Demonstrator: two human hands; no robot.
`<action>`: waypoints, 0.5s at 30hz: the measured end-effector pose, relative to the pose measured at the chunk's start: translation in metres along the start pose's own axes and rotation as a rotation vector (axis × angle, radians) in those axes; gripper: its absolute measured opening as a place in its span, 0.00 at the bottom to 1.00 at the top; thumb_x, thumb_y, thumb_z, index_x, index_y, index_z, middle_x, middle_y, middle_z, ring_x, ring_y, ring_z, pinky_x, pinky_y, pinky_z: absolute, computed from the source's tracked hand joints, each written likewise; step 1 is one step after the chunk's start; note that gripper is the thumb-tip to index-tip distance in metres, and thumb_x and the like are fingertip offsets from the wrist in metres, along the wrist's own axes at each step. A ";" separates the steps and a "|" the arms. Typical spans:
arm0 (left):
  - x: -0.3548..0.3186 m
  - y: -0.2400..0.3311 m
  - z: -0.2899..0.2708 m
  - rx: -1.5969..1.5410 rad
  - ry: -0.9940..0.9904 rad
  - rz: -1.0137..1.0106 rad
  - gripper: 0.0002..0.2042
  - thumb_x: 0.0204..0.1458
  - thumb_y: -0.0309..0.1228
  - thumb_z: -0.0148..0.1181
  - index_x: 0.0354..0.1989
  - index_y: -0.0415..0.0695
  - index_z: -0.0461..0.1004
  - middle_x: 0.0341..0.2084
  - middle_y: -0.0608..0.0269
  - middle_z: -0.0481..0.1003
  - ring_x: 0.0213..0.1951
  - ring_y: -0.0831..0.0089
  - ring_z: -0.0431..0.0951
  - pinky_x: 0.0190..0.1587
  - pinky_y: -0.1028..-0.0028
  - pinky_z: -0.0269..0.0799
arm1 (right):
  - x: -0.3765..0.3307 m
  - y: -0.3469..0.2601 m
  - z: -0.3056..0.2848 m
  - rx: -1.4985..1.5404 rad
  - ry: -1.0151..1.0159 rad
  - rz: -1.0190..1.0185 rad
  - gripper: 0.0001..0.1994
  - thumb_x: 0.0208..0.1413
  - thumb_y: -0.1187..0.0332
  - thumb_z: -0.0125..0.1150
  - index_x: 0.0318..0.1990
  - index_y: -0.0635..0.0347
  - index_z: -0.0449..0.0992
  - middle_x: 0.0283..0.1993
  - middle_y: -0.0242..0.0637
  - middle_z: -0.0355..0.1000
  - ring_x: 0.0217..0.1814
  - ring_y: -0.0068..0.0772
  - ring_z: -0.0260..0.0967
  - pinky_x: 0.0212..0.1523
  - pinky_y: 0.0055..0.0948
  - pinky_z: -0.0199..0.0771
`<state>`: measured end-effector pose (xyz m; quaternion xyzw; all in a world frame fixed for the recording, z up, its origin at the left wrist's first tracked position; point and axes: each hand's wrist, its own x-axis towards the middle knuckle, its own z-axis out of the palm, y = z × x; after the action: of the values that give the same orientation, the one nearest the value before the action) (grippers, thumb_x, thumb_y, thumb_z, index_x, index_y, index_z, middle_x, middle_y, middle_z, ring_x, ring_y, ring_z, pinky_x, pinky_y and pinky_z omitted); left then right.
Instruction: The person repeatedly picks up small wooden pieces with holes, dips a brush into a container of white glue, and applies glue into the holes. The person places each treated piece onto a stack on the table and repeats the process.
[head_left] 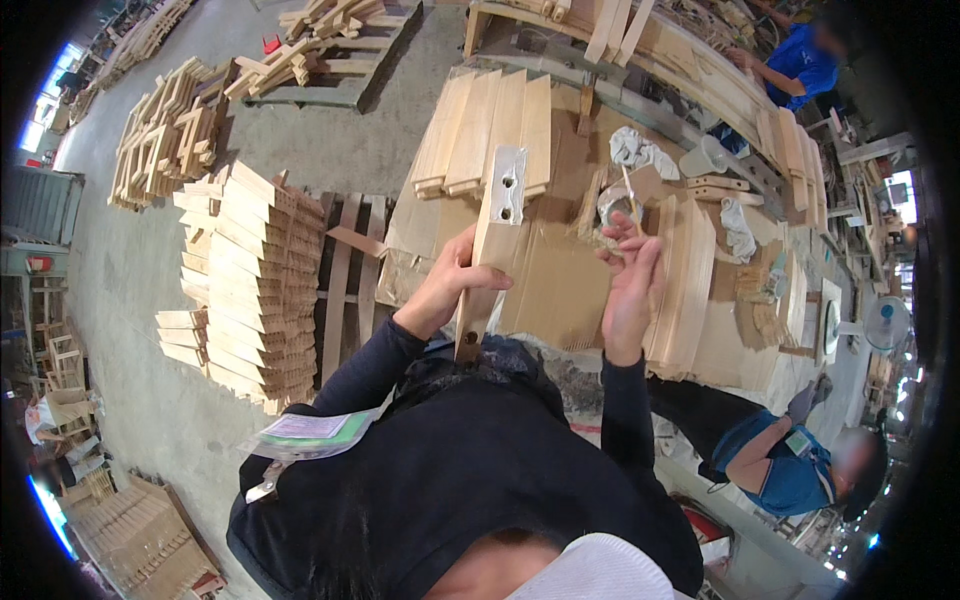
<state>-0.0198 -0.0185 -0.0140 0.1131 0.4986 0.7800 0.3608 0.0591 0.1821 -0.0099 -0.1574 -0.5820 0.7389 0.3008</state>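
Note:
My left hand (454,285) is closed around a wooden rail (490,255) held upright in front of my body. The rail's far end carries a smooth white coating, like glue, around two dark holes; another hole shows near its lower end. My right hand (634,275) pinches a thin, light stick (630,188), whose far tip points away from me. Just beyond those fingers stands a small round container (612,205), partly hidden by the hand. Both hands are above a cardboard-covered bench (560,275).
Wooden boards (490,125) lie at the bench's far side, more boards (685,285) to the right. White rags (642,152) and a white cup (703,157) sit beyond. A tall wood stack (255,290) stands left. Co-workers (805,70) (775,465) are at the right.

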 end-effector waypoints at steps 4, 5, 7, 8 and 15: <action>0.017 -0.001 -0.008 -0.091 -0.023 0.017 0.21 0.37 0.26 0.57 0.44 0.41 0.66 0.32 0.69 0.66 0.35 0.79 0.67 0.40 0.78 0.64 | -0.014 0.017 -0.002 -0.475 -0.271 -0.123 0.19 0.66 0.56 0.37 0.41 0.64 0.70 0.50 0.43 0.71 0.47 0.33 0.68 0.50 0.28 0.66; 0.025 -0.004 -0.013 -0.143 -0.042 0.021 0.20 0.38 0.27 0.58 0.44 0.42 0.66 0.32 0.68 0.67 0.37 0.78 0.68 0.40 0.77 0.64 | -0.020 0.016 0.003 -0.483 -0.366 -0.084 0.18 0.65 0.58 0.39 0.44 0.65 0.69 0.50 0.44 0.70 0.49 0.34 0.68 0.52 0.29 0.65; 0.042 0.001 -0.010 -0.205 -0.020 0.039 0.19 0.43 0.30 0.58 0.46 0.42 0.65 0.33 0.67 0.68 0.37 0.77 0.69 0.41 0.76 0.64 | -0.029 0.014 0.013 -0.495 -0.484 -0.020 0.17 0.62 0.62 0.46 0.51 0.66 0.68 0.51 0.46 0.70 0.52 0.35 0.68 0.54 0.30 0.65; 0.050 0.009 -0.002 -0.210 0.028 0.053 0.19 0.45 0.32 0.57 0.47 0.43 0.64 0.33 0.67 0.68 0.37 0.76 0.69 0.41 0.75 0.65 | -0.034 0.012 0.019 -0.490 -0.506 0.008 0.18 0.60 0.64 0.50 0.54 0.66 0.67 0.51 0.47 0.70 0.54 0.35 0.67 0.55 0.31 0.65; 0.111 0.017 0.018 -0.401 0.118 0.100 0.24 0.56 0.44 0.48 0.57 0.44 0.59 0.48 0.62 0.66 0.49 0.71 0.66 0.52 0.69 0.61 | 0.000 0.013 0.012 -0.686 -0.289 -0.213 0.26 0.51 0.69 0.62 0.58 0.65 0.64 0.50 0.50 0.70 0.52 0.35 0.70 0.50 0.30 0.68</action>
<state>-0.0971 0.0644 -0.0110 0.0178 0.3476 0.8858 0.3069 0.0483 0.1711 -0.0187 -0.0819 -0.8449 0.4804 0.2206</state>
